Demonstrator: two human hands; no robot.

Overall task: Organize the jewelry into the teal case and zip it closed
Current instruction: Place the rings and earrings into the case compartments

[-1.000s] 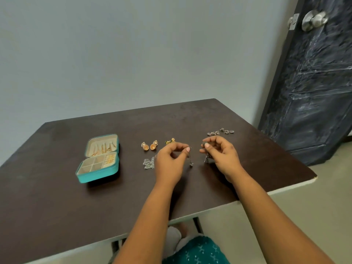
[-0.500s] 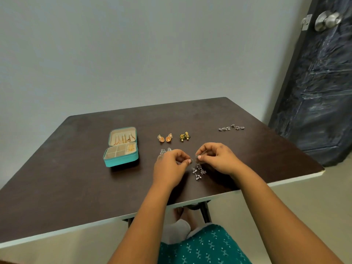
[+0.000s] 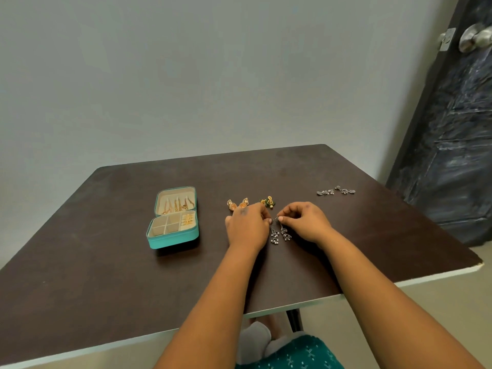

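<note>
The teal case lies open on the left of the dark table, with gold pieces in its lid and in one right compartment. My left hand and my right hand meet at the table's middle. Each pinches the top of a silver dangling earring, and the second silver earring hangs beside the first, both touching the tabletop. Orange-gold earrings and a green-gold pair lie just beyond my hands. Another silver pair lies far right.
A grey wall rises behind the table. A dark door with a metal knob stands at the right. The table's near edge is white, with my lap in teal cloth below it.
My hands have come closer together and lowered the two silver earrings toward the tabletop. The camera view shifted, so the case and jewelry appear further right.
</note>
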